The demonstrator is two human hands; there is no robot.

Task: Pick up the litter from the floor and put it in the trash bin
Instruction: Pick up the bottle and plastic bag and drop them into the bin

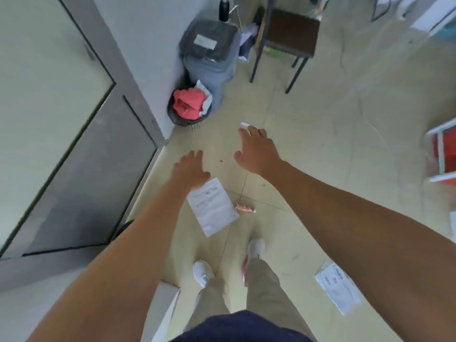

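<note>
You are at the pick-up step, I judge: nothing is in your hands, and litter lies on the floor (pixel 308 134) around your shoes (pixel 202 270). Your left hand (pixel 191 169) hangs out in front, fingers straight and loosely spread, palm down, holding nothing. Its heel overlaps the top corner of the sheet (pixel 213 208) in this view, but it looks well above the paper, not touching. Your right hand (pixel 256 151) is likewise spread and empty, reaching toward 12 o'clock. A small white scrap (pixel 246 124) shows just past its fingertips, and I cannot tell whether they touch it. The sheet lies flat at 12 o'clock from your shoes, with a wrapper (pixel 244 208) just beside it at its 3 o'clock. A second sheet (pixel 338 287) lies at 4 o'clock, well apart. The bin (pixel 195 123), heaped with pink and white waste, stands at 11 o'clock against the wall (pixel 153 45). Next you likely need to bend down and pinch the flat sheet by an edge, as it may cling to the smooth tile.
</note>
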